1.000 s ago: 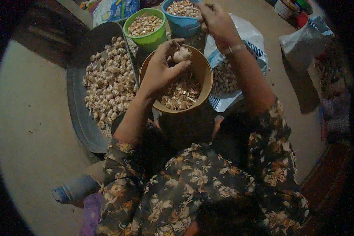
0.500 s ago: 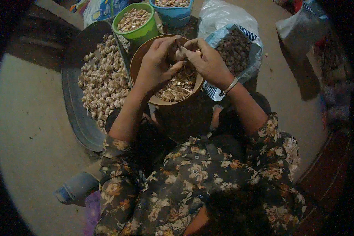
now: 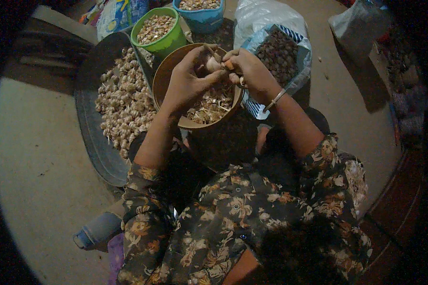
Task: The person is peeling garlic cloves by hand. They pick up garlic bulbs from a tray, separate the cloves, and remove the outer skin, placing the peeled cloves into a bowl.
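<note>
My left hand (image 3: 187, 78) holds a pale garlic bulb (image 3: 211, 63) over a tan round bucket (image 3: 162, 76). My right hand (image 3: 254, 76) is closed at the bulb's right side, pinching at it, with small pale pieces like cloves among its fingers and a small orange thing at a fingertip that I cannot make out clearly. Dry skins and stalk scraps (image 3: 209, 107) lie in the bucket below both hands. Left of it a grey metal tub (image 3: 90, 123) holds many whole bulbs (image 3: 121, 104).
Behind stand a green bucket (image 3: 164, 43) and a blue bucket (image 3: 200, 20) of cloves. Right are a striped sack (image 3: 259, 108) of dark small bulbs (image 3: 276, 52) and a white bag (image 3: 266, 16). Another sack (image 3: 352, 33) stands farther right; a printed sack (image 3: 121, 16) is at the back left.
My right hand has come down from the blue bucket to the bulb in my left hand and now works at it with bent fingers. My left hand has shifted slightly left, still holding the bulb.
</note>
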A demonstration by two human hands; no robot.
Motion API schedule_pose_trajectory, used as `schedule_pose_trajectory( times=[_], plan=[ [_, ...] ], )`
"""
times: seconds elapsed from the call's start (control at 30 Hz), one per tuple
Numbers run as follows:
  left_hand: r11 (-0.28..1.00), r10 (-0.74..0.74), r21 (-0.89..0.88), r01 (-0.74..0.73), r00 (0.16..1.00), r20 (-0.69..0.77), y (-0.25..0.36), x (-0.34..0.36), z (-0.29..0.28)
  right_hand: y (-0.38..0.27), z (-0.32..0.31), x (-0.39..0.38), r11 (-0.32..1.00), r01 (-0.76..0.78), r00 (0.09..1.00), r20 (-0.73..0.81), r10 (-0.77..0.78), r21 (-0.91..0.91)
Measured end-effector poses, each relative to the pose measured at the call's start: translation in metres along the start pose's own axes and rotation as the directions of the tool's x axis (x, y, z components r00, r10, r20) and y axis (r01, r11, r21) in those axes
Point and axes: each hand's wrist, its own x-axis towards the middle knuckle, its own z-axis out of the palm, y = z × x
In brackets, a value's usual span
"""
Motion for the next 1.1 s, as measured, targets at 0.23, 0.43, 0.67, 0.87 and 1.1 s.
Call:
schedule_pose_trajectory(
  times=[0.23, 0.43, 0.67, 0.87, 1.1],
  plan=[
    [0.953, -0.128, -0.275, 0.126, 0.992, 0.01, -0.002, -0.002, -0.003, -0.03, 0.0, 0.001, 0.875, -0.368, 0.927, 0.045, 0.373, 0.314],
    [0.973, 0.119, 0.19, -0.13, 0.991, 0.065, -0.02, -0.004, -0.012, -0.029, 0.012, -0.002, 0.975, -0.215, 0.977, -0.006, 0.215, 0.055],
    [0.992, 0.096, 0.069, -0.102, 0.992, 0.086, -0.019, -0.005, -0.008, -0.027, 0.008, 0.0, 0.954, -0.283, 0.959, 0.068, 0.277, 0.102],
    [0.994, 0.087, 0.054, -0.092, 0.993, 0.079, -0.02, -0.005, -0.009, -0.033, 0.007, 0.001, 0.84, -0.427, 0.904, 0.138, 0.404, 0.334],
    [0.935, 0.189, 0.289, -0.206, 0.978, 0.084, -0.001, -0.003, -0.003, -0.011, 0.016, 0.001, 0.892, -0.381, 0.924, 0.101, 0.368, 0.243]
  ],
)
